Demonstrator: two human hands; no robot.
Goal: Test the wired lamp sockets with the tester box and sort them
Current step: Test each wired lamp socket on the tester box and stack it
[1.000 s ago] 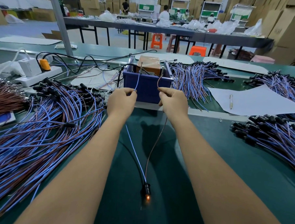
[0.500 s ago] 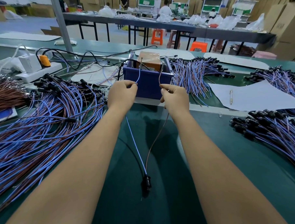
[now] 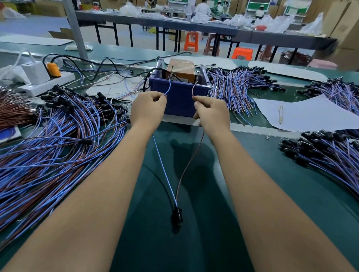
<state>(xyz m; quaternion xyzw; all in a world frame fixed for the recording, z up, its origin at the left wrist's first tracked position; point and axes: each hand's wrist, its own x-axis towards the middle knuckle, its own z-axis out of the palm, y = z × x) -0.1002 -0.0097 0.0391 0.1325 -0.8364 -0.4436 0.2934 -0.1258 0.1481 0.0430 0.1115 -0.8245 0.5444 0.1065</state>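
Pinching the blue wire [image 3: 166,177], the left hand [image 3: 147,110] matches the right hand [image 3: 212,114], which pinches the brown wire [image 3: 186,169]; the socket [image 3: 176,216] lies on the tabletop [image 3: 211,229], wires running away toward the tester [image 3: 179,94]. No legible writing.

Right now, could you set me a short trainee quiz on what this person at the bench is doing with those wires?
1. True or false: the left hand pinches the blue wire.
2. Which wire does the right hand pinch? A) brown B) black C) white
3. Fill in: the socket lies on the green ____, between the forearms.

Key:
1. True. Its end rises toward a pin of the tester in the blue bin.
2. A, the brown wire.
3. Table. The socket shows no glow.
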